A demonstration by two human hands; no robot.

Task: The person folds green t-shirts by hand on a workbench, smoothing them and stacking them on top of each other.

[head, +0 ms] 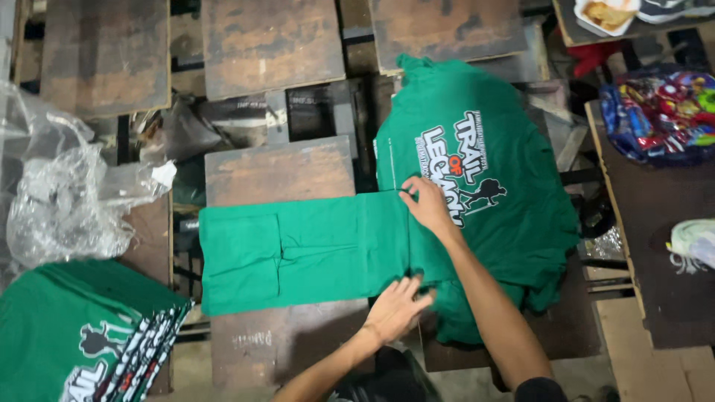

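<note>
The person is folding a green shirt (313, 249) that lies face down across a worn wooden board (279, 173), stretched sideways from the left board toward the pile of green printed shirts (484, 186) on the right. The right hand (428, 205) presses flat on the cloth where the shirt meets the pile, fingers spread and its grip open, pinning the upper edge rather than pinching it. The left hand (395, 307) lies on the lower edge of the same shirt, fingers spread and likewise open, smoothing or tucking the hem; whether a fingertip has caught a bit of cloth underneath is hard to tell from this angle. Judging by the creases, the long sides look already turned in, since the shirt forms a narrow even strip with a visible fold line near its left end, so the lengthwise folding seems done and the crosswise folds into a compact packet seem left. A stack of folded green shirts (82, 335) sits at lower left, with crumpled clear plastic bags (67, 201) just above it. More bare boards (268, 41) fill the top of the view, and a colourful bag (663, 112) rests on the table (655, 223) at right.
</note>
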